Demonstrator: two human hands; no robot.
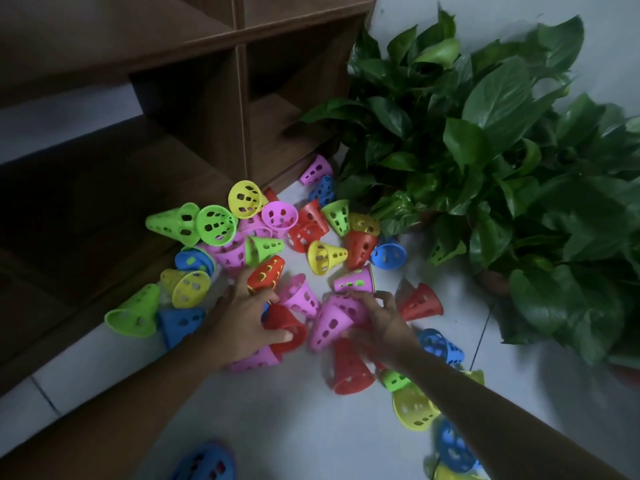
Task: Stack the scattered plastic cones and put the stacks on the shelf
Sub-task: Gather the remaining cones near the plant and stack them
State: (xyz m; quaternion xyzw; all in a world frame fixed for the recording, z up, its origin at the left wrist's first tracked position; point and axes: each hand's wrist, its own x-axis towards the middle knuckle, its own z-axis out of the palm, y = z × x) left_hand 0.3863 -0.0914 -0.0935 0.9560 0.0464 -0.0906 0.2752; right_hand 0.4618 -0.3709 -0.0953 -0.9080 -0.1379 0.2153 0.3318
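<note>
Several perforated plastic cones in green, yellow, pink, red and blue lie scattered on the white floor in front of a dark wooden shelf [194, 98]. My left hand [242, 320] grips a red cone [285, 329] lying on its side, thumb on its rim; a pink cone [252, 362] lies under the hand. My right hand [381, 323] closes around pink cones [332, 323] nested together. A red cone with yellow inside [266, 273] lies just beyond my left fingers. A red cone [349, 370] stands between my forearms.
A large leafy potted plant [502, 168] fills the right side, its leaves overhanging some cones. The shelf's open compartments are at upper left. More cones, blue [450, 445] and yellow [412, 408], lie beside my right forearm. A blue cone [207, 462] sits at the bottom edge.
</note>
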